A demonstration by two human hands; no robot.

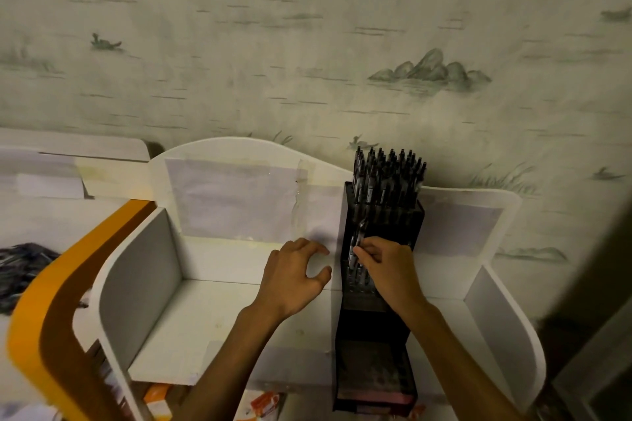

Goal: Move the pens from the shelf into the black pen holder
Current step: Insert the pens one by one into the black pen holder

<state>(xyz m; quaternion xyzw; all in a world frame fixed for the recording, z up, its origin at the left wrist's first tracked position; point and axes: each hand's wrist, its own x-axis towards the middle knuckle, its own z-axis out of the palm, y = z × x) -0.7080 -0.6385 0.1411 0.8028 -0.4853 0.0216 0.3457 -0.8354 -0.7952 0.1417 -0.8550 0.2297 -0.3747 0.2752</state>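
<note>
The right hand (386, 270) is pinching a pen (356, 243) between thumb and fingertips, holding it at the front section of the black pen holder (376, 345), which is standing on the white shelf (212, 318). More pens (390, 171) are standing upright in the holder's back section. The left hand (294, 277) is hovering just beside the holder, fingers loosely curled and holding nothing.

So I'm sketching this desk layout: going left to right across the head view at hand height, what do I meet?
Orange curved panel → white shelf's left side wall → left hand → right hand, pinching a pen → black pen holder → shelf's right side wall.
</note>
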